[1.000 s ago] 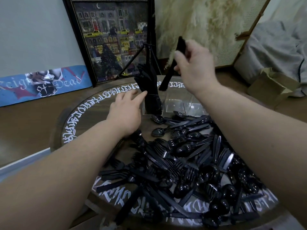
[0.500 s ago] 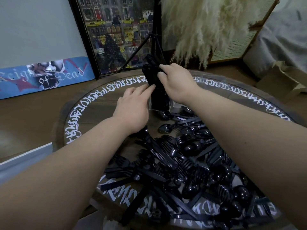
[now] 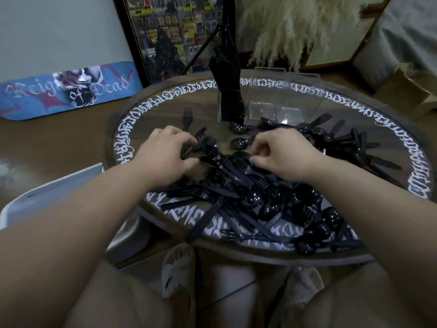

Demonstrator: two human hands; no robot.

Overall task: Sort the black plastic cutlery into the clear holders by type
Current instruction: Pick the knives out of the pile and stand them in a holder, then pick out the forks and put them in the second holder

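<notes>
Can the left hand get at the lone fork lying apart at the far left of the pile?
Probably yes. The lone fork lies by itself on bare table, just beyond the left hand, with nothing between them.

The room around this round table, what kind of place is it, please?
Probably a living space at home: a framed city picture and a skateboard deck lean on the wall, with pampas grass behind the table.

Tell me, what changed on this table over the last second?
The right hand put its cutlery in the leftmost holder, let go and dropped to the pile. The left hand left that holder and now fingers pieces there. The other holders stayed empty.
</notes>
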